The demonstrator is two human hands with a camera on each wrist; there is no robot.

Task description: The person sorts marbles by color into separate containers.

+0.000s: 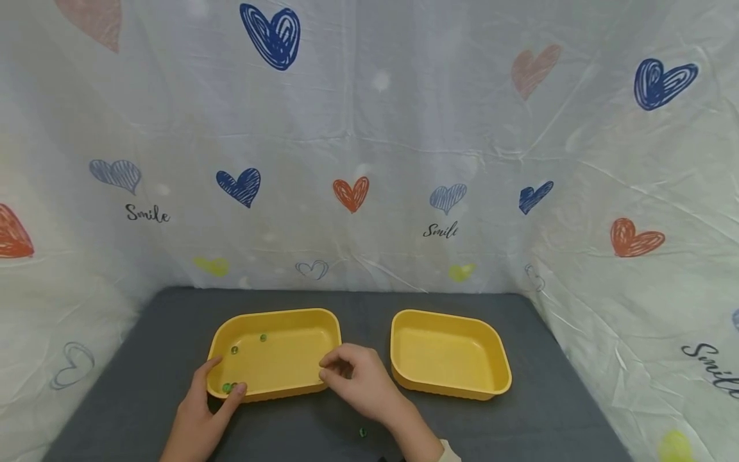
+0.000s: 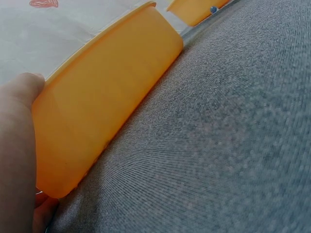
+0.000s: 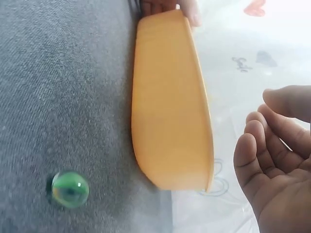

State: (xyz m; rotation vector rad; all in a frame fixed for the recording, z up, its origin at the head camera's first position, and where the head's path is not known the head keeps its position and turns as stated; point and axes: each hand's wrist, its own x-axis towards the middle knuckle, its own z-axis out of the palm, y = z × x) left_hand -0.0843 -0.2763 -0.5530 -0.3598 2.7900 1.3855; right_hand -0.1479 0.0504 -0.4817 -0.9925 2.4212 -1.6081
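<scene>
My left hand (image 1: 202, 410) grips the front left corner of a yellow plastic tray (image 1: 288, 389), its thumb on the front rim and a finger at the left rim. Inside that tray lie several green glass marbles (image 1: 263, 337), two of them close together near this hand. My right hand (image 1: 360, 382) is held at the tray's front right corner, overlapping the rim in the head view. Its fingers are loosely curled, and nothing shows between thumb and fingertips in the right wrist view. Another green marble (image 3: 71, 189) rests on the dark cloth below this hand.
A second yellow tray (image 1: 496, 388) stands to the right, with a gap between the two. Dark grey cloth (image 1: 288, 436) covers the table. Behind it hangs a white curtain (image 1: 392, 256) printed with hearts, which also runs along both sides.
</scene>
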